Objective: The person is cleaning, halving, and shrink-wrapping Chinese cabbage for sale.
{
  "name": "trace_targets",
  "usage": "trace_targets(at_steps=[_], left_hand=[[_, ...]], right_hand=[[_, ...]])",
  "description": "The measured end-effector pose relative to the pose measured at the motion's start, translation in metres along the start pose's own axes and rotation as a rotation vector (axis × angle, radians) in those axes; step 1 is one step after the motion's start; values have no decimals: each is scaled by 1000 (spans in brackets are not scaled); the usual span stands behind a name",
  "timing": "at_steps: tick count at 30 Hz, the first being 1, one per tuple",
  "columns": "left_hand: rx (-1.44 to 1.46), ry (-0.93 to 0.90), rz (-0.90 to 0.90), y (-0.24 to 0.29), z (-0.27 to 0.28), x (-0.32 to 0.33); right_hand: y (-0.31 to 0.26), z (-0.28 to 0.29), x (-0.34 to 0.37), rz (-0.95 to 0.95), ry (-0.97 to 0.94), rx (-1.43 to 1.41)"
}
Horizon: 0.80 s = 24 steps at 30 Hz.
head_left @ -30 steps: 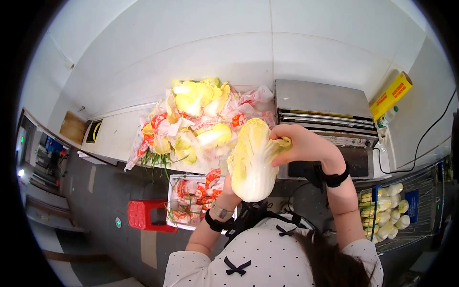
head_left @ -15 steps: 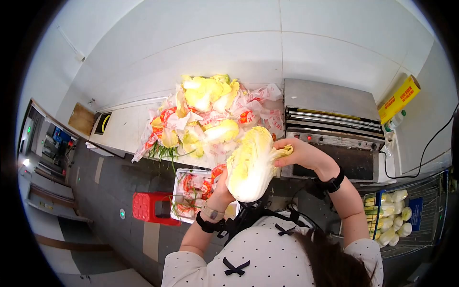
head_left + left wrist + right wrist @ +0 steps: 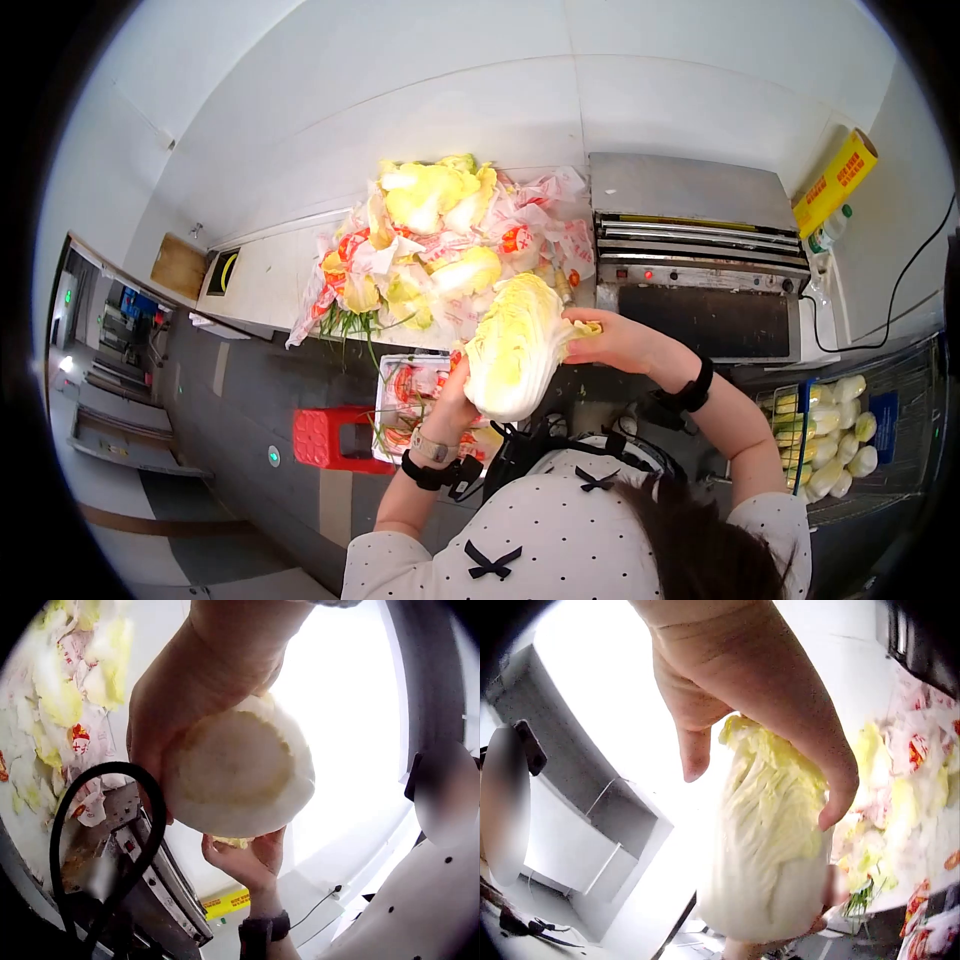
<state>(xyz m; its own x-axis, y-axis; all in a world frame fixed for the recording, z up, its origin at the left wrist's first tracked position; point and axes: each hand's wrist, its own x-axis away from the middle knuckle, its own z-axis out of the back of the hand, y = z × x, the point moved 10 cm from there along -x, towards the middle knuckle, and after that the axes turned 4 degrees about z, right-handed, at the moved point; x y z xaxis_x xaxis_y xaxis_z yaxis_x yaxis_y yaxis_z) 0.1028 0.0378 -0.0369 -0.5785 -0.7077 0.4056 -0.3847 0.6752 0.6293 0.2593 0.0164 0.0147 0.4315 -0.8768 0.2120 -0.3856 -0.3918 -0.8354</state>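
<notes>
A napa cabbage (image 3: pixel 515 350), white at the base and yellow-green at the leafy end, is held up in front of the body. My left hand (image 3: pixel 457 398) grips it low on the left side. In the left wrist view, the round cut base (image 3: pixel 236 761) faces the camera, with the left hand (image 3: pixel 202 697) curled along its side. On the other side, my right hand (image 3: pixel 625 342) holds the leafy part, where a curled outer leaf (image 3: pixel 583 338) sticks out between thumb and fingers. The right wrist view shows the right hand (image 3: pixel 757 690) arched over the leafy end.
Loose cabbage leaves (image 3: pixel 430 195) and crumpled printed plastic (image 3: pixel 540 235) cover the counter. Beside them stands a metal wrapping machine (image 3: pixel 700 260). A white crate (image 3: pixel 378 405), a red stool (image 3: pixel 325 437) and a cart (image 3: pixel 905 430) of cabbages stand below.
The cabbage and both hands have shifted slightly left and closer to the body. Both hands keep hold of the cabbage; the head view has swung a little.
</notes>
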Motion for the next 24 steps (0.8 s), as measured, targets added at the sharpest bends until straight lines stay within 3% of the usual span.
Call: trace_targets(at_steps=[4, 7, 13, 16, 22, 24], left_hand=[[-95, 41, -32, 3, 15, -2], [-227, -17, -100, 10, 6, 2], [-96, -10, -80, 3, -3, -3], [-61, -34, -28, -4, 9, -12], [7, -67, -7, -8, 16, -17], [148, -74, 8, -9, 14, -21]], right_hand=[[5, -4, -2, -70, 78, -148], [5, 1, -12, -40, 185, -42], [-3, 5, -19, 84, 284, 39], [-16, 3, -17, 255, 311, 201], [-22, -6, -11, 375, 384, 275], [-42, -15, -1, 549, 412, 461]])
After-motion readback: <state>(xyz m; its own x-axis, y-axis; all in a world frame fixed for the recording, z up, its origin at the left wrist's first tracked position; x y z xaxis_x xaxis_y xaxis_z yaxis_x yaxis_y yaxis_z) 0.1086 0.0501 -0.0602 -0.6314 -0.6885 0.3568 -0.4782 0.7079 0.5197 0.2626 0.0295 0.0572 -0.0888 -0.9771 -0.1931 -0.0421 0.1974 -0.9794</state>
